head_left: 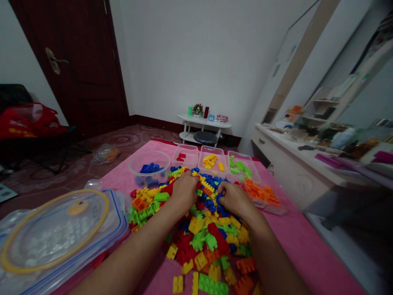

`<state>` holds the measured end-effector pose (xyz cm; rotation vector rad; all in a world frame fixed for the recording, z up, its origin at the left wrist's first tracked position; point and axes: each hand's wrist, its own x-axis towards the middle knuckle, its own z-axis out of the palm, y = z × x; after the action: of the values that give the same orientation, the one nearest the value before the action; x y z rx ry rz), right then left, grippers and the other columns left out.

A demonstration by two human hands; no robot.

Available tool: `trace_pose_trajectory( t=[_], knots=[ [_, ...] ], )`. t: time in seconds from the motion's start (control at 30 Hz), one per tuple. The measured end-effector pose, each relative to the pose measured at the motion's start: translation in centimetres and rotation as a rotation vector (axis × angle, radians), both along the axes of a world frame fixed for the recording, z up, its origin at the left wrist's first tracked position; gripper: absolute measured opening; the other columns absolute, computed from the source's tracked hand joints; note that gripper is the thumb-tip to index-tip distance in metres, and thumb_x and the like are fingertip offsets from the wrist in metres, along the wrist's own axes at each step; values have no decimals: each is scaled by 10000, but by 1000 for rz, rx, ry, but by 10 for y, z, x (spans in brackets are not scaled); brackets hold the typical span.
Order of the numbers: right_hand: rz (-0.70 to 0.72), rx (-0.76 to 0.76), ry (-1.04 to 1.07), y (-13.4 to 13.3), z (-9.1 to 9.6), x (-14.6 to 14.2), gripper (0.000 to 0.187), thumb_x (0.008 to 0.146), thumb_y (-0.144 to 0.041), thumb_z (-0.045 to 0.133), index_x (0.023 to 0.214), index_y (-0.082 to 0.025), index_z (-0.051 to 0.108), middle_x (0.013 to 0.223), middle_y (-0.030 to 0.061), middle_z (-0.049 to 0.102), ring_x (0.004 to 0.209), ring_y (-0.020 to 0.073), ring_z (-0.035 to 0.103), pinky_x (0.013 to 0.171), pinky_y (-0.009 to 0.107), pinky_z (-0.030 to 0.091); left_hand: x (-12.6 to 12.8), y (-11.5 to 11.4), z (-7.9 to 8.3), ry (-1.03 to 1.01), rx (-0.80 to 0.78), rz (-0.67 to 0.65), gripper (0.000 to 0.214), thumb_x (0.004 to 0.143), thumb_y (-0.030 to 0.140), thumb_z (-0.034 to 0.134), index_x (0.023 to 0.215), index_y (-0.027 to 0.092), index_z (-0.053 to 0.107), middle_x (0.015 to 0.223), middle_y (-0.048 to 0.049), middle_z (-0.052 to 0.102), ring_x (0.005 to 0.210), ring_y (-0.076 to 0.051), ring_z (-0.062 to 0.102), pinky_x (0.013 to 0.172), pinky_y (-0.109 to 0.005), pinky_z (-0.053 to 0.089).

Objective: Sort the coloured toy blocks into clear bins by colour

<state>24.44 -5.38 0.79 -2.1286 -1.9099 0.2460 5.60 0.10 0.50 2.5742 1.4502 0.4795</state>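
Bricks (pixel 211 201) heaped beneath and between left fingers (pixel 193 183), right fingers (pixel 225 189) — curled, whether pinching unclear

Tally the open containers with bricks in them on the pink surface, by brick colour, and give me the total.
Blue-brick tub: 1
Red-brick box: 1
Yellow-brick box: 1
Green-brick box: 1
Orange-brick box: 1
Total: 5 containers
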Motion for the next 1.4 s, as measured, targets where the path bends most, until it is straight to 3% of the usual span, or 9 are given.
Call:
trace_pose_trajectory(
  t=[0.1, 0.27, 0.4, 0.7, 0.87, 1.13, 1.27, 1.4],
  knots=[
    [-16, 28, 5, -2, 9, 7, 328, 660, -151, 553, 956, -227, 671, 875, 21, 676, 807, 185, 609, 667, 251, 383, 0, 1, 1, -58, 57, 12, 299, 816, 170, 467, 1014, 209, 687, 1051, -117, 617, 1012, -261, 570, 773, -328, 460],
    [54, -43, -14, -5, 11, 6, 296, 661, -134, 559, 889, -238, 717, 905, 21, 699, 875, 193, 628, 726, 255, 413, 10, -9, -1, -101, -118, -244, 219, 801, 275, 563, 961, 255, 711, 946, -75, 668, 911, -236, 597, 779, -319, 450],
    [30, -125, -78, -7, 4, -5, 283, 657, -185, 659, 933, -228, 702, 951, 46, 692, 899, 223, 629, 708, 271, 411, 17, -19, -6, 18, -75, -313, 264, 704, 349, 695, 936, 226, 716, 966, -112, 637, 994, -289, 543, 800, -362, 443],
    [110, -155, -180, -11, 3, -17, 306, 636, -267, 725, 936, -233, 677, 959, 50, 678, 916, 240, 620, 685, 279, 371, 15, -17, -8, 58, -33, -391, 320, 652, 368, 745, 915, 196, 687, 948, -113, 646, 994, -308, 527, 848, -419, 410],
    [136, -145, -216, -14, 9, -27, 236, 663, -275, 667, 897, -245, 682, 936, 62, 704, 912, 264, 636, 658, 293, 359, 14, -18, -8, 92, -13, -410, 291, 673, 356, 721, 920, 202, 701, 951, -116, 638, 987, -312, 526, 843, -430, 407],
    [70, -135, -275, -11, 9, -25, 252, 661, -246, 587, 899, -263, 671, 895, 44, 711, 855, 246, 646, 595, 276, 318, 16, -27, -1, 157, -6, -378, 275, 727, 311, 682, 966, 177, 712, 1013, -134, 620, 1020, -302, 528, 857, -419, 421],
    [17, -127, -244, -10, 13, -19, 272, 669, -275, 589, 928, -277, 671, 930, 30, 702, 880, 233, 632, 611, 268, 322, 16, -32, 1, 172, 9, -408, 238, 731, 207, 600, 932, 177, 723, 983, -128, 634, 964, -282, 571, 829, -413, 446],
    [-6, -81, -184, -9, 17, -11, 281, 665, -269, 598, 937, -265, 668, 889, 25, 697, 858, 215, 625, 630, 259, 327, 18, -34, 0, 185, 39, -410, 249, 719, 217, 588, 918, 165, 730, 960, -139, 644, 927, -285, 597, 832, -430, 460]
  ],
)
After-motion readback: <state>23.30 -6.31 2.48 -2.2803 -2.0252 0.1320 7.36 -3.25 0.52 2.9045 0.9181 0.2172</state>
